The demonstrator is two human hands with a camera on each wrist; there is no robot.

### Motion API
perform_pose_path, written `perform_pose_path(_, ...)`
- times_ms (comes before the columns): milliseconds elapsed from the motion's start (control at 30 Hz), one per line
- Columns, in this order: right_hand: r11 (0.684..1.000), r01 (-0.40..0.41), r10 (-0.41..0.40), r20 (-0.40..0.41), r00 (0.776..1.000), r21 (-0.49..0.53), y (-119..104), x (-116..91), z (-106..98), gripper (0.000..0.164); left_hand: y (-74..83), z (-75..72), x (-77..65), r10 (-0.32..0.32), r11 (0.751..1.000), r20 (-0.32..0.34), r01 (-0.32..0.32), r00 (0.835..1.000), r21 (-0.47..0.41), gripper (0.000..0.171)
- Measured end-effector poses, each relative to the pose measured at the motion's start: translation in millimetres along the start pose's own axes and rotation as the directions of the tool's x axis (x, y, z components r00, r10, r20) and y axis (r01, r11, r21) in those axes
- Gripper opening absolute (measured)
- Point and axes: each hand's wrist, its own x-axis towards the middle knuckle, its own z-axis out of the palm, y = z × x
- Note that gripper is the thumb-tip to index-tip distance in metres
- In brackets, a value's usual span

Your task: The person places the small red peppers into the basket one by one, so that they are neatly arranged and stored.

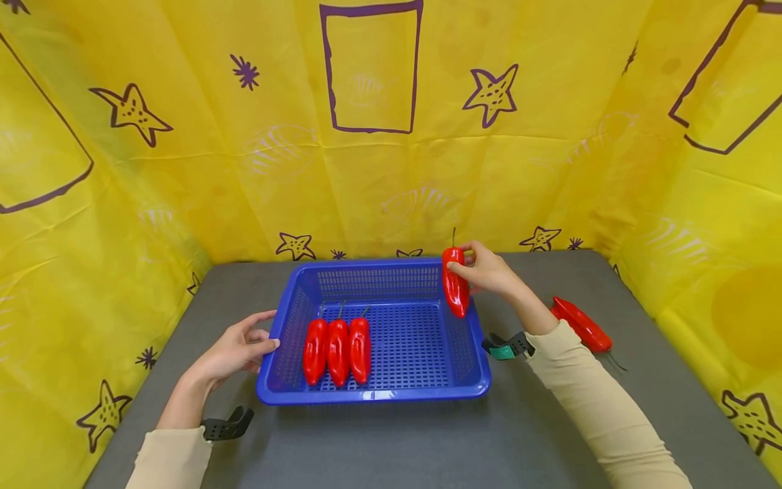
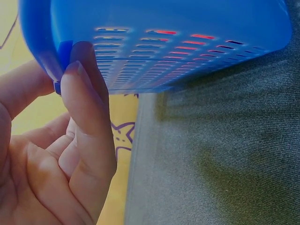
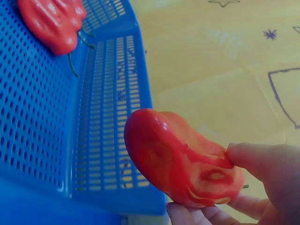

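Right of frame centre, at the upper-right corner of the basket (image 1: 373, 395), right hand (image 1: 489, 270) pinches a pepper (image 1: 455, 288) near its stem, probably best lowered gently parallel to the row (image 1: 338, 353), left hand (image 1: 235, 345) pinching the rim (image 1: 265, 370).

1. From where I stand, no word, number or brand can be read anywhere.
2. The yellow cloth (image 1: 201, 204) beyond the table's (image 1: 379, 448) far edge bears drawings, such as starfish (image 1: 491, 95) and outlined frames (image 1: 371, 71), with no legible lettering.
3. Nothing readable stands on the blue basket's (image 1: 379, 395) near rim or corners.
4. On the red peppers (image 1: 338, 353), no label that I can make out.
5. The right wristband's green patch (image 1: 503, 352) is too small to read.
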Motion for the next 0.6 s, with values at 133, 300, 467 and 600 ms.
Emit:
perform_pose_path(133, 1.000, 0.001, -0.001, 0.008, 1.000, 0.004, -4.7, 3.8, 9.1, 0.058, 0.7, 0.2, -0.6, 0.003, 1.000, 0.001, -0.003, 1.000, 0.000, 0.072)
perform_pose_path(300, 1.000, -0.001, 0.001, 0.040, 0.999, 0.004, -10.8, 7.7, 22.0, 0.058, 2.0, 0.1, -1.7, 0.005, 1.000, 0.002, -0.005, 1.000, 0.001, 0.073)
perform_pose_path(467, 1.000, 0.004, -0.002, 0.065, 0.998, -0.022, -15.5, 11.7, 36.1, 0.060, 0.7, -0.1, -2.0, -0.002, 1.000, 0.000, 0.002, 1.000, -0.006, 0.072)
perform_pose_path(600, 1.000, -0.010, 0.012, 0.091, 0.996, -0.025, -18.1, 14.2, 47.0, 0.060, -0.2, -1.4, -2.1, 0.019, 0.999, 0.019, -0.019, 1.000, -0.027, 0.072)
